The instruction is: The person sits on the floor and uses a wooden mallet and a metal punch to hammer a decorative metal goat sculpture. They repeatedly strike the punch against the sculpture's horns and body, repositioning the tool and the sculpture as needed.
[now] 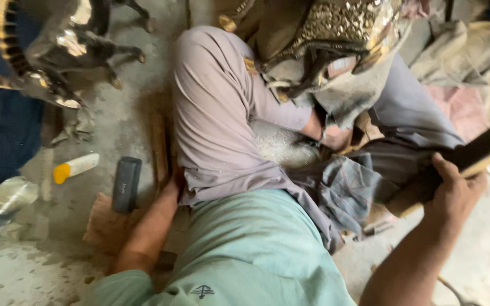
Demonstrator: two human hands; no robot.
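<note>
Right hand [455, 190] clenched on a dark wooden plank [483, 150]; left hand [171, 190] mostly hidden.

Near edge: I see my teal-clad knee [256, 255] filling the middle, with both forearms running out past it. At right, the right hand's fingers wrap the near end of the plank, which slants away up and to the right. At left, the left hand sits pressed down beside the grey-trousered leg [216, 113] of another person; its fingers are tucked out of sight, so I cannot tell its grip. Just left of it lies a dark rectangular block [126, 184] on the concrete floor [41, 266], then a white tube with a yellow cap [75, 168]. Farther off, a gold-sequined fabric piece [336, 25] lies over that person's lap.
</note>
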